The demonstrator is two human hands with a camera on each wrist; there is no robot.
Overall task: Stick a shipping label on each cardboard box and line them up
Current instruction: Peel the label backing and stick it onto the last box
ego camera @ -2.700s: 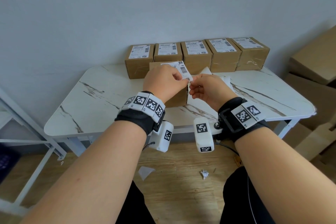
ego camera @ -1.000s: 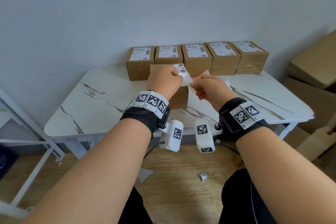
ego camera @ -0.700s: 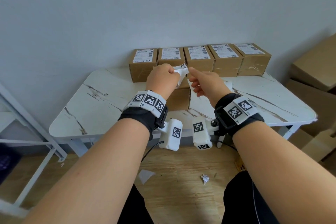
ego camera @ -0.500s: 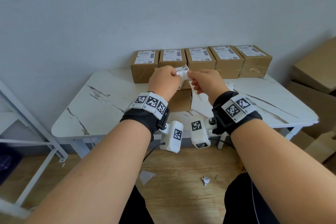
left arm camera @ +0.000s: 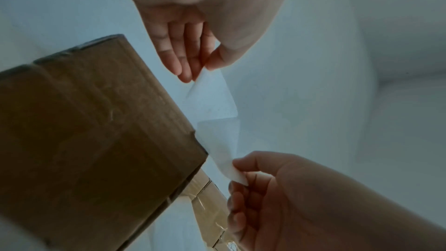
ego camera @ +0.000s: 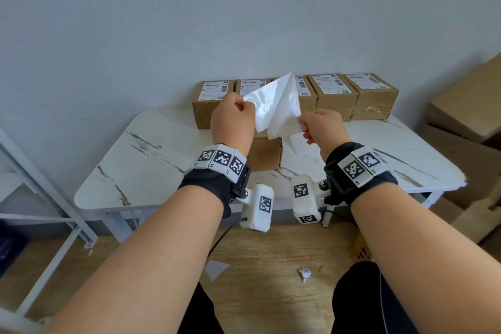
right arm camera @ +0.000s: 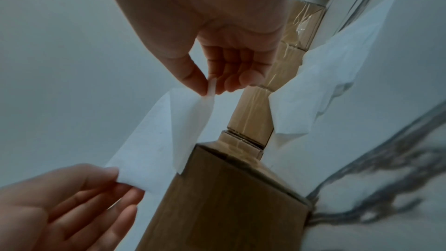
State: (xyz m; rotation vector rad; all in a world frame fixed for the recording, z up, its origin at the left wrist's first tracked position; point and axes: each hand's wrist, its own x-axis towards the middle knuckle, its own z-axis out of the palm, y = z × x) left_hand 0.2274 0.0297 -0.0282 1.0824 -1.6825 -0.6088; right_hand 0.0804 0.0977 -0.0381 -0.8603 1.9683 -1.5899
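Both hands hover over a plain cardboard box (ego camera: 265, 154) near the middle of the table. My left hand (ego camera: 245, 102) pinches one corner of a white label sheet (ego camera: 273, 106), and my right hand (ego camera: 301, 123) pinches a corner of its other layer. The two layers spread in a V and stay joined at the far end; no printed face shows. From the left wrist, the left hand (left arm camera: 202, 68) and right hand (left arm camera: 239, 177) hold the sheet (left arm camera: 217, 114) beside the box (left arm camera: 96, 140). A row of several labelled boxes (ego camera: 336, 95) stands against the wall.
The marble table (ego camera: 151, 160) has a loose white backing sheet (right arm camera: 325, 83) lying right of the plain box (right arm camera: 229, 198). Large cardboard cartons (ego camera: 466, 111) are stacked on the right and a metal rack (ego camera: 40, 192) stands on the left. Paper scraps (ego camera: 305, 274) lie on the floor.
My hands were pinching close together at the label's corner; they have now pulled apart and risen, and the sheet has opened into two spread layers.
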